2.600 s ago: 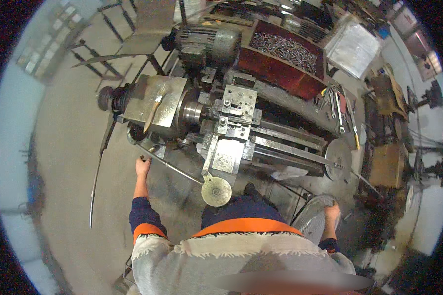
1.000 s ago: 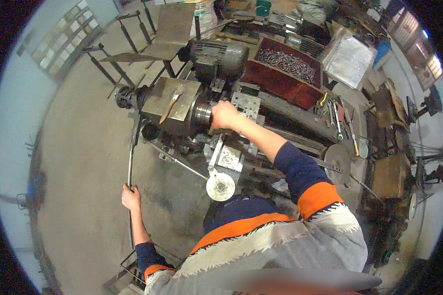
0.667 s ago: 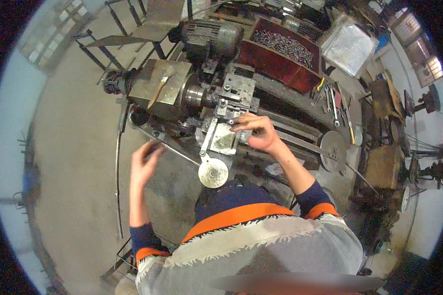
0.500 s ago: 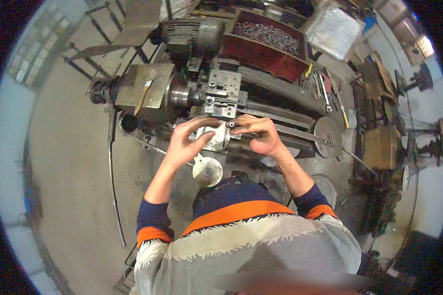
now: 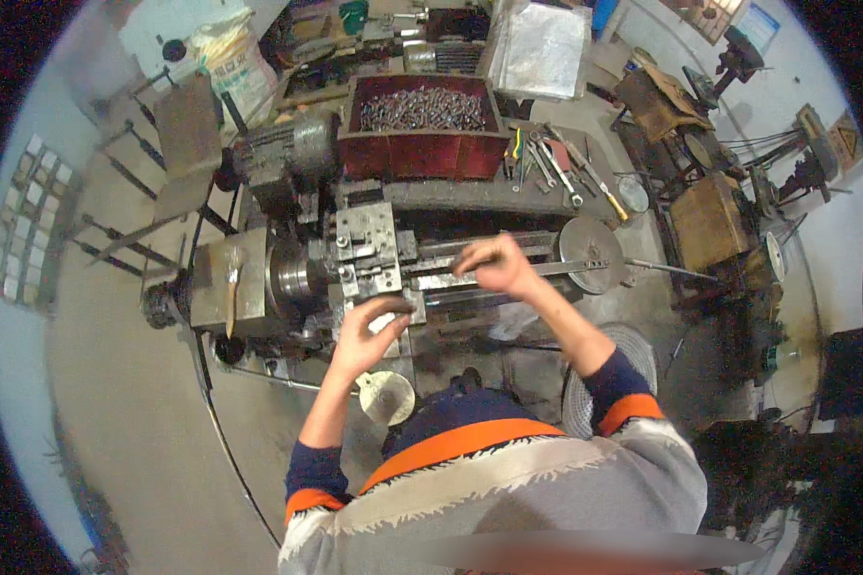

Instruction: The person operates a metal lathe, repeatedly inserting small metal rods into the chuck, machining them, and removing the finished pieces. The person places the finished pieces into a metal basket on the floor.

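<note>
At mid-frame, the left hand [image 5: 360,343] curves below the tool block [image 5: 364,235] and the right hand [image 5: 499,268] bends over the long metal bar [image 5: 436,282]; whether either grips anything cannot be told. The red bin [image 5: 422,158] sits upper centre, presumably for easy reach. The hands, nearly touching earlier, are apart.

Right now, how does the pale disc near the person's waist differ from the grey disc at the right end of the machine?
The pale disc looks smaller than the grey disc. The pale disc is cream-coloured; the grey disc is darker. A flat bar overlaps the grey disc, but none overlaps the pale disc. Both are round.
</note>
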`<state>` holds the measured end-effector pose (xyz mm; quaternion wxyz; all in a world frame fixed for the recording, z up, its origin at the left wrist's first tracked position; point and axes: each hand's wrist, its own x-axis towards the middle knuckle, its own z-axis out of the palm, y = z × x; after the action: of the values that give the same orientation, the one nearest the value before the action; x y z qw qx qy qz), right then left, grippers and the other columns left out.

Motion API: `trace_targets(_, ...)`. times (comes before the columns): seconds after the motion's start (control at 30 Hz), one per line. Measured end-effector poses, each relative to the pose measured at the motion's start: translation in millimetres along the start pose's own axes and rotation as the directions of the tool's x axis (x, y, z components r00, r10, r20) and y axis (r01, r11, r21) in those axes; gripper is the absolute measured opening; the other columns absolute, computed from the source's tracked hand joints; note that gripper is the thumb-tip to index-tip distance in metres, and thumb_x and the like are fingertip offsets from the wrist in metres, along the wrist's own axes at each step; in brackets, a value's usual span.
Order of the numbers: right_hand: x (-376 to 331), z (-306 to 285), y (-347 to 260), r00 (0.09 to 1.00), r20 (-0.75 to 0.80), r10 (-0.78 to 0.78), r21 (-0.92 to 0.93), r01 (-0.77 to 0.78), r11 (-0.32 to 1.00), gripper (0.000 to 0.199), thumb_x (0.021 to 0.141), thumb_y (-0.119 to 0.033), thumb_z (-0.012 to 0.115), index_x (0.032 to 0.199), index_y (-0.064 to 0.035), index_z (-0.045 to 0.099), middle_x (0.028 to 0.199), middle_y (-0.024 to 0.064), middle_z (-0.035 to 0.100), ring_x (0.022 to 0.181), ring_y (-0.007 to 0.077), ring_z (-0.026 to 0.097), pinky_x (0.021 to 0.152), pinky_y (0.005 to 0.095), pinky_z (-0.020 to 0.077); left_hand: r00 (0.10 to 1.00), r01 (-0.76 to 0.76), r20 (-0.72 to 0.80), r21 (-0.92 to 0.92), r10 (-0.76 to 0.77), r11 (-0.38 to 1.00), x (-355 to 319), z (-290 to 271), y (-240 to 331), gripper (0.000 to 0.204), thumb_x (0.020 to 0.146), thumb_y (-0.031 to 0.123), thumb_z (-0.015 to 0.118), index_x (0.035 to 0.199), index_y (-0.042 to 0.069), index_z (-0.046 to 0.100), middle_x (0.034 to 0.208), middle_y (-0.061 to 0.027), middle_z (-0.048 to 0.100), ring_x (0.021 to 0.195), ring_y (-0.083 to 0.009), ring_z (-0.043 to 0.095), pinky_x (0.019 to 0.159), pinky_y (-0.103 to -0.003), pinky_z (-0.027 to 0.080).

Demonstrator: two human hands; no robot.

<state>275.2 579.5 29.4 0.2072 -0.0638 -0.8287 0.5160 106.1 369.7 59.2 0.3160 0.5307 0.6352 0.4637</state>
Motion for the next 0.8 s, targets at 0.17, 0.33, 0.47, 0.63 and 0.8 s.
trace_targets(0.17,88.7,-72.3,51.9,0.934,-0.351,-0.069,-0.145,0.019,0.989,0.032,0.063,-0.012,0.059,0.094,-0.0046,0.065,0.083,0.0082,0.065,0.071,0.0137,0.059,0.065,0.0286,0.0481,0.991,0.103,-0.083,-0.064,-0.108,0.993,-17.3,-7.4,-12.2,0.018,0.075,0.007,0.06,0.091,-0.003,0.061,0.083,-0.0081,0.064,0.078,-0.0113,0.059,0.071,-0.024,0.045)
trace_targets(0.33,90.5,-29.5,47.7,0.909,-0.4,-0.115,-0.317,-0.02,0.948,0.039,0.056,-0.013,0.06,0.095,-0.0081,0.063,0.093,0.0111,0.062,0.086,0.0199,0.059,0.077,0.0303,0.0465,0.968,0.205,-0.149,-0.009,-0.204,0.979,-31.7,-2.4,-14.6,0.02,0.075,0.008,0.062,0.091,-0.005,0.06,0.079,-0.0089,0.063,0.071,-0.0106,0.057,0.062,-0.023,0.044)
trace_targets(0.47,-26.7,35.5,74.7,0.915,-0.403,0.013,-0.302,-0.146,0.942,0.032,0.054,-0.013,0.06,0.085,-0.0055,0.063,0.084,0.0123,0.061,0.079,0.0292,0.058,0.07,0.0357,0.0458,0.923,0.346,-0.151,-0.073,-0.353,0.935,-53.0,10.9,-20.5,0.02,0.077,0.006,0.059,0.092,-0.006,0.058,0.081,-0.0107,0.063,0.074,-0.0132,0.058,0.064,-0.024,0.044)
trace_targets(0.63,-242.9,81.8,113.0,0.69,-0.586,0.424,-0.184,-0.623,0.76,0.034,0.055,-0.018,0.063,0.086,-0.0053,0.063,0.085,0.0137,0.061,0.079,0.0315,0.058,0.071,0.0387,0.0464,0.906,0.421,0.021,-0.125,-0.422,0.898,-57.2,9.0,-47.2,0.023,0.078,0.01,0.057,0.093,-0.008,0.055,0.081,-0.0116,0.063,0.075,-0.0163,0.057,0.076,-0.029,0.043)
trace_targets(0.8,-430.1,86.3,100.2,0.121,-0.825,0.552,-0.031,-0.985,0.169,0.029,0.056,-0.023,0.063,0.079,-0.0062,0.064,0.08,0.0164,0.06,0.078,0.0313,0.058,0.069,0.04,0.0474,0.927,0.37,0.095,-0.07,-0.363,0.926,-21.2,25.6,-36.6,0.02,0.08,0.007,0.056,0.094,-0.007,0.055,0.081,-0.0117,0.062,0.077,-0.0168,0.058,0.076,-0.029,0.044)
